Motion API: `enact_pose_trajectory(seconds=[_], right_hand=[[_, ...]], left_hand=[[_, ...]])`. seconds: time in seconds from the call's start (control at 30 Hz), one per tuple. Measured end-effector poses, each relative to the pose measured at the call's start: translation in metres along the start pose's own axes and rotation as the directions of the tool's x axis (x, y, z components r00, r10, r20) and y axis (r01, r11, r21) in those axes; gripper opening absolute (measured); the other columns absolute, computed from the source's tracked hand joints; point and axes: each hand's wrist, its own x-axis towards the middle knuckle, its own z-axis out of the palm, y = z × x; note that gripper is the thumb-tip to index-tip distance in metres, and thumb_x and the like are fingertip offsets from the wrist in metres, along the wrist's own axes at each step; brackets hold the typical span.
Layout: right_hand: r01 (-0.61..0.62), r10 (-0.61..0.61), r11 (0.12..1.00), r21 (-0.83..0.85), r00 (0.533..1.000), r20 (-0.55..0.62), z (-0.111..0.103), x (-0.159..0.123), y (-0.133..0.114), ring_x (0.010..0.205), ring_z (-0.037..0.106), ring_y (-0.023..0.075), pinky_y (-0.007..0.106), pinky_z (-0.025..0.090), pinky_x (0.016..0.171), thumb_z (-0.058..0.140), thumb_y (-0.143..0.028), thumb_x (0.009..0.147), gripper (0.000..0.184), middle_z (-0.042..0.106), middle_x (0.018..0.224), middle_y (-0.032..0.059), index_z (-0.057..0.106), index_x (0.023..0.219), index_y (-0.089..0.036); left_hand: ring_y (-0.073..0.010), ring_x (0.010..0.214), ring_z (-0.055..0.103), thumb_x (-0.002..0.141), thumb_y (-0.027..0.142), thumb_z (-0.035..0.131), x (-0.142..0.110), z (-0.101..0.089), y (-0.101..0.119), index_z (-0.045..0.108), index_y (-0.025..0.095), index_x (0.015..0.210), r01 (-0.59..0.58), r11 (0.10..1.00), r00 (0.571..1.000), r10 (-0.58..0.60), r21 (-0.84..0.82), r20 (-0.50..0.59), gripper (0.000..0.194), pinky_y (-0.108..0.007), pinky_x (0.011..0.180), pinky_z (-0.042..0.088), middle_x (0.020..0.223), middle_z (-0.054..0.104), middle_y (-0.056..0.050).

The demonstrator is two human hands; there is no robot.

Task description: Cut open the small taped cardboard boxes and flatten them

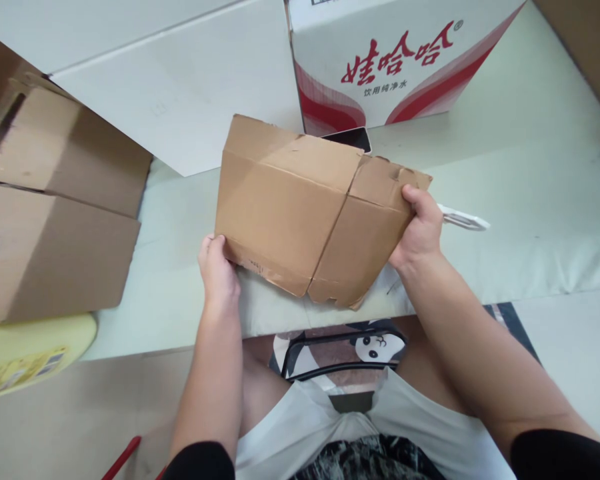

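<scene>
A flattened brown cardboard box [280, 200] is held up, tilted, above the pale table by both hands. Its edges are torn and a fold line crosses it toward the right. My left hand [219, 270] grips its lower left corner, thumb on the front. At the right end my right hand [421, 227] is closed round the edge, thumb on top and the other fingers hidden behind. A white object with a slot, perhaps a utility knife [464, 218], sticks out beyond my right hand; whether that hand holds it too is hidden.
A white carton with red lettering [395, 73] and a large plain white box [190, 87] stand at the back. Brown cartons [65, 247] are stacked on the left above a yellow container [35, 353]. Behind the cardboard lies a dark, white-rimmed object [357, 139]. The table's [530, 253] front edge is near my lap.
</scene>
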Motion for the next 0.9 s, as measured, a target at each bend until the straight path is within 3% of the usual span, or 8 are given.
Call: enact_pose_trajectory(seconds=[0.13,0.37,0.9], right_hand=[[-0.013,0.013,1.000,-0.010,1.000,-0.010,0.0010,0.0001,-0.0002,0.079,0.075,0.0232,0.047,0.069,0.087,0.080,-0.043,0.065,0.024,0.079,0.080,-0.0038,0.071,0.080,-0.026],[0.004,-0.004,1.000,-0.025,1.000,-0.005,0.0003,0.0007,0.0022,0.087,0.078,0.0250,0.047,0.069,0.090,0.078,-0.044,0.069,0.025,0.077,0.081,-0.0030,0.071,0.084,-0.026],[-0.011,0.008,0.998,-0.056,0.999,-0.052,0.0027,-0.0001,0.0060,0.083,0.075,0.0228,0.042,0.068,0.081,0.078,-0.046,0.067,0.026,0.076,0.080,-0.0039,0.069,0.082,-0.026]], left_hand=[[-0.0129,0.067,0.039,0.060,0.044,0.073,-0.0015,0.0023,0.0016,0.041,0.024,0.071,0.010,1.000,1.000,-0.010,0.015,-0.006,0.039,-0.026,0.056,0.032,0.070,0.036,0.005],[-0.0135,0.068,0.040,0.069,0.044,0.074,-0.0011,0.0030,-0.0011,0.038,0.024,0.071,-0.016,1.000,1.000,0.016,0.025,0.014,0.041,-0.026,0.058,0.034,0.071,0.036,0.004],[-0.0141,0.070,0.040,0.075,0.047,0.076,0.0010,0.0027,-0.0055,0.040,0.024,0.072,-0.010,0.998,1.000,0.008,0.067,0.022,0.043,-0.028,0.060,0.034,0.074,0.037,0.003]])
